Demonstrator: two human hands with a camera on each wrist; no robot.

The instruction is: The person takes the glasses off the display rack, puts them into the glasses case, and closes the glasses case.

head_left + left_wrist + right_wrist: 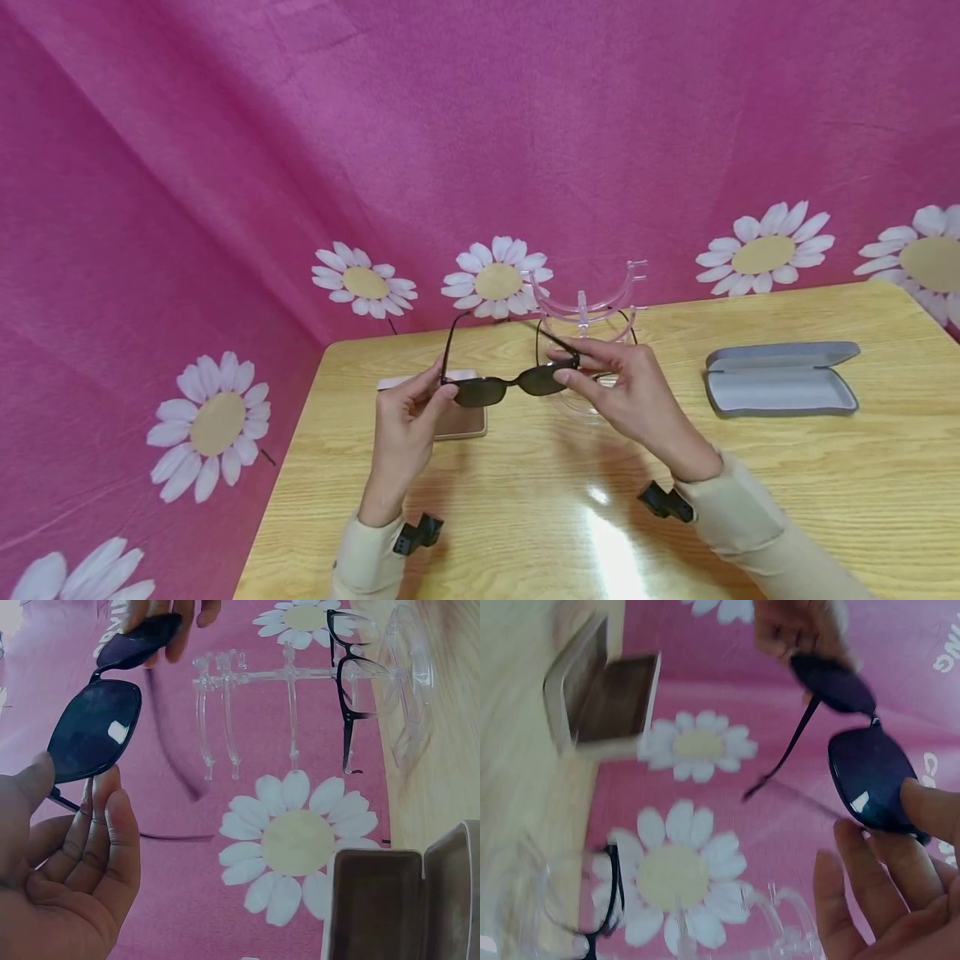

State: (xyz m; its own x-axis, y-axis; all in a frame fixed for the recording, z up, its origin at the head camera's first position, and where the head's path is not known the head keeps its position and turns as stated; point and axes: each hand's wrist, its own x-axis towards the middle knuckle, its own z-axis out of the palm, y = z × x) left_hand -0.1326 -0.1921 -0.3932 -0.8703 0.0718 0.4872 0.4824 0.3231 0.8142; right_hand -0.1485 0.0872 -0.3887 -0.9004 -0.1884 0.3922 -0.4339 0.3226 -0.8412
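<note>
Pinching | left hand (405, 417), right hand (626, 392) | dark oval-lensed sunglasses (510, 385) | thin frame

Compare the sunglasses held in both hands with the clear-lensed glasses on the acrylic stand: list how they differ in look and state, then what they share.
1. The sunglasses have dark lenses; the black-framed glasses have clear ones.
2. The sunglasses are pinched at each end by the left hand and right hand; the black-framed glasses hang untouched on the clear stand.
Both have dark frames.

Clear stand (585, 312) sits right behind the hands, grey case (780, 379) off right, bare table (570, 533) up front.
</note>
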